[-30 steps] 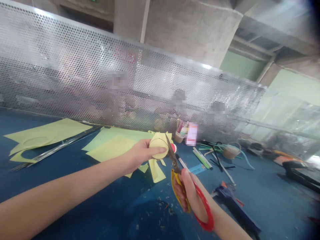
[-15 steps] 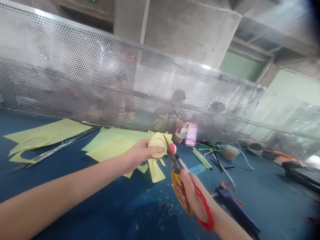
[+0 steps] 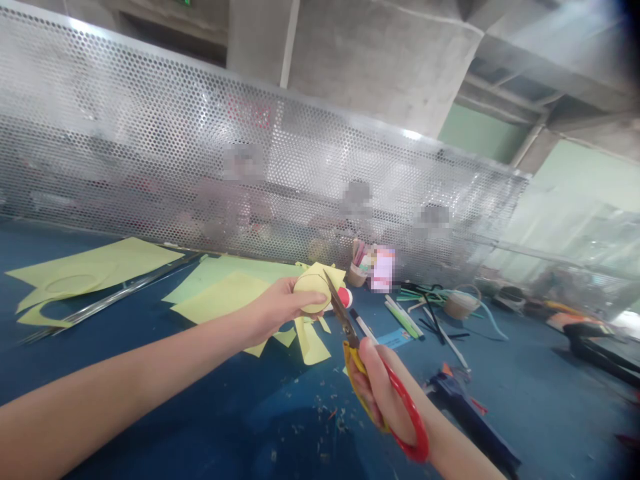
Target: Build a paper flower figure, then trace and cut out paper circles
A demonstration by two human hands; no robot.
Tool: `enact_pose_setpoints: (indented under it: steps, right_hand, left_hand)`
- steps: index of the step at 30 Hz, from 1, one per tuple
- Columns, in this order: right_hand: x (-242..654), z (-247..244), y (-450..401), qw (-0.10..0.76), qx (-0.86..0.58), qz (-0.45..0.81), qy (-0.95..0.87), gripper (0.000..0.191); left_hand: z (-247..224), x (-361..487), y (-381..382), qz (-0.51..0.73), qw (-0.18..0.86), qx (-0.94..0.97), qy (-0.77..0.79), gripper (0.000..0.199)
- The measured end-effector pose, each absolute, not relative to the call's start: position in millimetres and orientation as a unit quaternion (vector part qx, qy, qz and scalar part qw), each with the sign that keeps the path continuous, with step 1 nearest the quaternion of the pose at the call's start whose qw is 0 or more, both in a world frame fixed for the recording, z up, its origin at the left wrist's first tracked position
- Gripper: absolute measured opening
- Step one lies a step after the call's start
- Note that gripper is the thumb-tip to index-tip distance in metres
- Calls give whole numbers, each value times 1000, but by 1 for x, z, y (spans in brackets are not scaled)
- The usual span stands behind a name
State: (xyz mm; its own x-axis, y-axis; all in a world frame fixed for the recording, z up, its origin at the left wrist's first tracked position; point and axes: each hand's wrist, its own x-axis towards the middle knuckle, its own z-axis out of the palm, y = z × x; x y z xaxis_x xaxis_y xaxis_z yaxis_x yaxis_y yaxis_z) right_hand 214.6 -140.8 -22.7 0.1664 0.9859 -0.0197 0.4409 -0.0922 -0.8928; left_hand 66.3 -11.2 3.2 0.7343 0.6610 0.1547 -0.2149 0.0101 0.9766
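Observation:
Between the thumb and fingers of my left hand (image 3: 280,307) is a piece of yellow paper (image 3: 311,293) with a curved outline on it, its lower left side rounded. My right hand (image 3: 377,380) grips scissors (image 3: 347,327) with one red and one yellow handle loop. Their blades reach up to the right side of the paper, along the curve. Behind the paper, a red and white round thing (image 3: 345,297) is partly hidden. Yellow paper scraps (image 3: 313,343) lie on the table just below my left hand.
Yellow sheets (image 3: 215,300) and a cut sheet with a round hole (image 3: 95,270) lie to the left. Markers (image 3: 404,317), pipe cleaners (image 3: 435,297), a small tub (image 3: 461,303) and a dark blue glue gun (image 3: 470,413) are on the right. A perforated metal screen (image 3: 175,153) stands behind.
The yellow paper and my left hand have shifted very slightly left. The scissor blades look closer together at the paper's edge, and a small scrap shows below them.

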Motion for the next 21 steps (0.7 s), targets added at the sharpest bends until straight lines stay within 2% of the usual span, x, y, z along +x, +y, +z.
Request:
enact_pose_setpoints:
  steps: [21]
  right_hand:
    - [213,-19,-142,386,-664,348,-538,57]
  left_hand:
    - [3,66,-11,353,696,600,176,22]
